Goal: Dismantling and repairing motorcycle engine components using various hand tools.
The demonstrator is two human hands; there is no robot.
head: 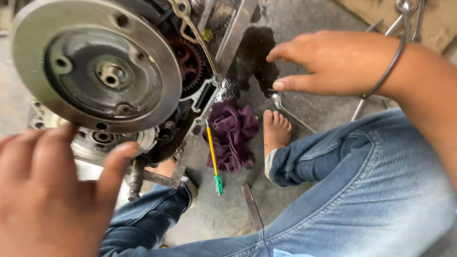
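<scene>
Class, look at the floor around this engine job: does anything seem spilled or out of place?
Yes. A dark wet stain, likely oil, spreads over the concrete floor beside the engine. A purple rag lies crumpled just below it, and a bare foot rests close by.

The grey concrete floor [304, 19] carries a dark oil stain [257, 52] just beyond the right fingers [281, 85]. Below them lie a crumpled purple cloth rag [233, 135], a slim steel spanner [290, 112] and a yellow-shafted screwdriver with green handle [214, 157].

head-worn view, steeply downward, close range
</scene>
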